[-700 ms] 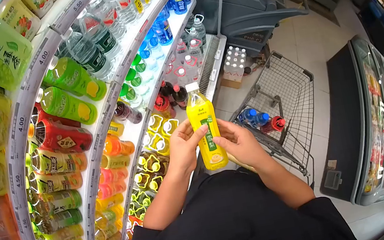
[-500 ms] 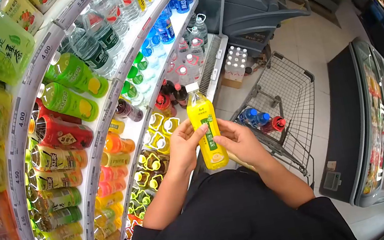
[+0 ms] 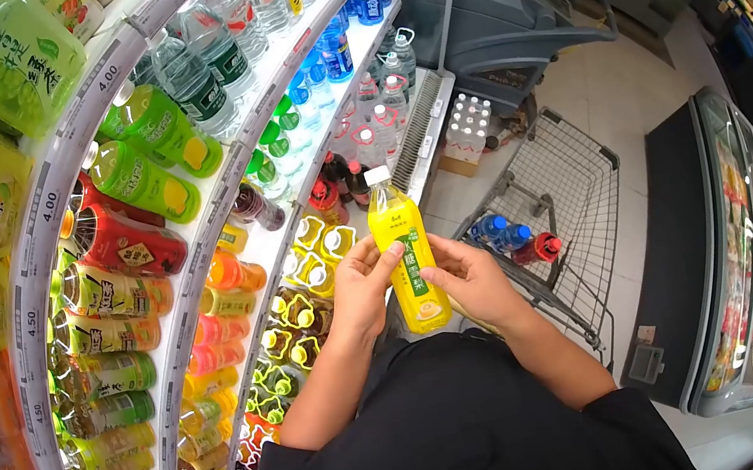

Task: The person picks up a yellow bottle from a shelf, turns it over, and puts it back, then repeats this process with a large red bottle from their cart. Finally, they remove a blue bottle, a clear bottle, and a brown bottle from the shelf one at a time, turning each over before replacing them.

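A yellow drink bottle (image 3: pixel 409 274) with a white cap and a green label panel is held nearly upright in front of my body. My left hand (image 3: pixel 365 287) grips its left side, thumb across the front. On the other side my right hand (image 3: pixel 468 269) closes on the bottle, its thumb near the label's edge. The fingertips behind the bottle are hidden.
Shelves of drinks (image 3: pixel 186 257) with price strips curve along the left. To the right stands a wire shopping cart (image 3: pixel 580 201) holding blue-capped bottles (image 3: pixel 501 232) and a red-capped bottle (image 3: pixel 538 250). Beyond it is a glass-topped freezer (image 3: pixel 734 255). A grey floor machine (image 3: pixel 487 32) stands behind.
The view has shifted slightly, so the shelves sit a little lower and further right at the top. Both hands keep the yellow bottle in almost the same place, its label turned slightly more towards me.
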The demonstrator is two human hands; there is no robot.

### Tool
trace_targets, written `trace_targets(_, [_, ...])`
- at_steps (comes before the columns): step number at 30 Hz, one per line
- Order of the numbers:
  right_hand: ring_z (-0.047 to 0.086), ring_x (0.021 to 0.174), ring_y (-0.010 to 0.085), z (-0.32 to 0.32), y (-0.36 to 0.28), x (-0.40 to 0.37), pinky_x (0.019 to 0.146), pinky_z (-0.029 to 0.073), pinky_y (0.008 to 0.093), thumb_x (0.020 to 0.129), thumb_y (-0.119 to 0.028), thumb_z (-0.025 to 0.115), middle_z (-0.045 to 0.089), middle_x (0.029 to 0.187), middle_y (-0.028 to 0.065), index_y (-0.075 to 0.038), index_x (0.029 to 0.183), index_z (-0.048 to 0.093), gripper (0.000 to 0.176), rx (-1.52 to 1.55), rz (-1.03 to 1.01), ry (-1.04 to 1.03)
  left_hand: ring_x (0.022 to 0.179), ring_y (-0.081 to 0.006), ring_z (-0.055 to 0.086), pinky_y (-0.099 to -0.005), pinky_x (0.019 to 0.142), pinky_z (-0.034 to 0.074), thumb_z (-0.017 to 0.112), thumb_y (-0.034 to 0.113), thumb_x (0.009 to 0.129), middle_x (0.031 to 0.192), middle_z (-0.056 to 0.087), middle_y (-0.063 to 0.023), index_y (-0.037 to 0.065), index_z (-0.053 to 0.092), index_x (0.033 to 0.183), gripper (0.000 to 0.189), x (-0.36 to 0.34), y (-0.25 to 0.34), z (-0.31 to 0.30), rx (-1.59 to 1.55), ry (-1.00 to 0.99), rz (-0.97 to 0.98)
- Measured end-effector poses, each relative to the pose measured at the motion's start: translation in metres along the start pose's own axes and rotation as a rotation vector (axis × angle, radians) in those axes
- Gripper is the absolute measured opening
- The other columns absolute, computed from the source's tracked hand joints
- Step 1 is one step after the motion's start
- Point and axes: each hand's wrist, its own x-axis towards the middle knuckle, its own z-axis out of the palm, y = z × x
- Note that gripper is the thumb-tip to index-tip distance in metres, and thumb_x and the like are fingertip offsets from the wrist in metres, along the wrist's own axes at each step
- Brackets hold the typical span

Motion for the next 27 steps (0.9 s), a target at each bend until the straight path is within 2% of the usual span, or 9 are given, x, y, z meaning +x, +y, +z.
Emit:
trace_targets(6, [0.065, 0.119, 0.0194, -0.003, 0.02, 0.006, 0.102, 0.051, 0.0348, 0.099, 0.0, 0.064, 0.064, 0.136, 0.0163, 0.004, 0.151, 0.044, 0.056, 0.021, 0.038, -0.038, 0.115, -0.0169, 0.065, -0.0324, 0.098, 0.053, 0.073, 0.005, 0.095, 0.125, 0.069, -0.013, -0.004, 0.058, 0.132, 0.041, -0.007, 0.004, -0.002, 0.186, 0.018, 0.043])
trace_targets(11, [0.063, 0.126, 0.0291, 0.002, 0.022, 0.028, 0.105, 0.049, 0.0408, 0.093, -0.01, 0.074, 0.059, 0.141, 0.0218, -0.002, 0.153, 0.043, 0.068, -0.441, -0.14, -0.05, 0.131, -0.0226, 0.056, -0.0353, 0.112, 0.043, 0.068, -0.005, 0.093, 0.138, 0.059, -0.0167, -0.003, 0.044, 0.142, 0.054, -0.012, -0.015, -0.024, 0.322, 0.032, 0.191])
trace_targets(14, [0.06, 0.129, 0.0283, 0.023, 0.002, 0.045, 0.106, 0.049, 0.0424, 0.092, -0.009, 0.076, 0.056, 0.144, 0.0207, -0.004, 0.156, 0.038, 0.075, -0.358, -0.083, -0.035, 0.135, -0.0263, 0.052, -0.0379, 0.115, 0.04, 0.067, -0.005, 0.093, 0.141, 0.056, -0.0188, -0.004, 0.041, 0.143, 0.057, -0.011, -0.028, -0.054, 0.436, 0.1, 0.27])
trace_targets(18, [0.07, 0.113, 0.0309, 0.068, -0.005, 0.071, 0.089, 0.057, 0.0401, 0.081, -0.024, 0.087, 0.063, 0.134, 0.0224, -0.004, 0.153, 0.041, 0.087, -0.656, -0.081, -0.111, 0.133, -0.0297, 0.056, -0.0404, 0.111, 0.043, 0.071, 0.003, 0.092, 0.139, 0.058, -0.0227, -0.007, 0.039, 0.146, 0.063, -0.01, -0.054, -0.103, 0.626, 0.223, 0.402])
trace_targets(19, [0.073, 0.106, 0.0283, 0.078, 0.013, 0.081, 0.085, 0.057, 0.0387, 0.078, -0.028, 0.088, 0.07, 0.12, 0.021, -0.003, 0.143, 0.052, 0.078, -0.734, -0.262, -0.053, 0.129, -0.0322, 0.059, -0.0412, 0.108, 0.046, 0.073, 0.005, 0.091, 0.136, 0.059, -0.0245, -0.007, 0.039, 0.146, 0.066, -0.011, -0.057, -0.112, 0.749, 0.278, 0.447])
trace_targets(23, [0.075, 0.097, 0.0304, 0.11, 0.046, 0.119, 0.085, 0.057, 0.0395, 0.079, -0.022, 0.085, 0.075, 0.102, 0.0197, 0.0, 0.123, 0.065, 0.053, -0.693, -0.133, -0.156, 0.119, -0.0397, 0.064, -0.043, 0.1, 0.051, 0.077, 0.009, 0.088, 0.129, 0.063, -0.0289, -0.007, 0.043, 0.145, 0.069, -0.01, -0.058, -0.146, 0.904, 0.473, 0.535])
trace_targets(24, [0.075, 0.097, 0.0304, 0.12, 0.05, 0.127, 0.085, 0.057, 0.0395, 0.079, -0.022, 0.085, 0.075, 0.102, 0.0197, 0.0, 0.123, 0.065, 0.053, -0.692, -0.134, -0.17, 0.119, -0.04, 0.065, -0.0429, 0.1, 0.051, 0.077, 0.009, 0.088, 0.129, 0.063, -0.0288, -0.007, 0.044, 0.145, 0.068, -0.011, -0.051, -0.151, 0.938, 0.532, 0.546])
trace_targets(25, [0.074, 0.097, 0.0323, 0.13, 0.055, 0.135, 0.085, 0.057, 0.0396, 0.079, -0.021, 0.085, 0.075, 0.103, 0.02, 0.001, 0.123, 0.065, 0.053, -0.681, -0.161, -0.18, 0.134, -0.0289, 0.056, -0.0389, 0.11, 0.047, 0.072, 0.0, 0.09, 0.144, 0.055, -0.026, -0.009, 0.035, 0.153, 0.074, -0.013, -0.042, -0.157, 0.933, 0.549, 0.385])
trace_targets(27, [0.072, 0.102, 0.0364, 0.149, 0.081, 0.155, 0.088, 0.056, 0.0404, 0.079, -0.018, 0.084, 0.073, 0.11, 0.0221, 0.002, 0.125, 0.064, 0.054, -0.704, -0.257, -0.15, 0.135, -0.0297, 0.055, -0.0392, 0.11, 0.047, 0.071, 0.0, 0.091, 0.146, 0.053, -0.0267, -0.009, 0.033, 0.154, 0.074, -0.009, -0.03, -0.169, 0.936, 0.61, 0.35])
